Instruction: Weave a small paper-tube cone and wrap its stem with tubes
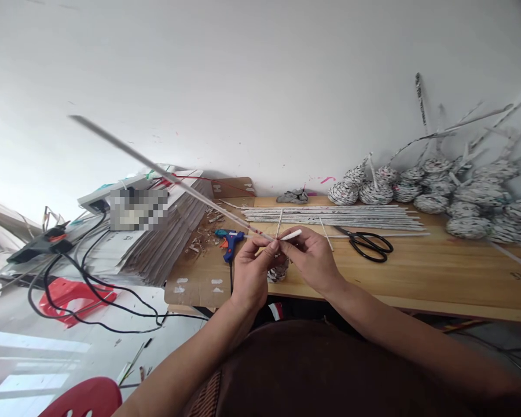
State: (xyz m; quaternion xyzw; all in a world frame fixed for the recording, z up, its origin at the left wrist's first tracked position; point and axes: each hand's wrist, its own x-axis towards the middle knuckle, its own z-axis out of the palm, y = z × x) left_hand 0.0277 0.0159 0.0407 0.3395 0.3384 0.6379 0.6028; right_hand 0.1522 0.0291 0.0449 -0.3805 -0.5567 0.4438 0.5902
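"Woven paper bulb [278, 272]: we find it under both hands, over the front of the desk [417, 278]. Whether it touches the wood we cannot tell. How far along do we judge it?"

"Part-made, in our judgement. From the left, we record a stack of paper sheets [151, 255]; next, a blue glue gun [231, 244]. A long paper strip [130, 153] slants down from the upper left into the fingers, so some length appears left to work in."

"State of the grip?"

"Left hand [252, 271]: thumb and forefinger pinched on the strip. Right hand [316, 262]: fingertips pressed about a white rolled end [292, 234]. Whether that end belongs to the strip, we cannot tell."

"Further right?"

"We note rolled paper sticks [351, 215] laid in a row behind the hands, which we take for unused stock, then black-handled scissors [355, 238]. At the far right sit clustered paper bulbs [375, 193], several with stalks rising. We judge these done, or nearly so."

"Containers?"

"We identify no box or bin with contents. The bulbs may be hollow, but their insides are hidden from us."
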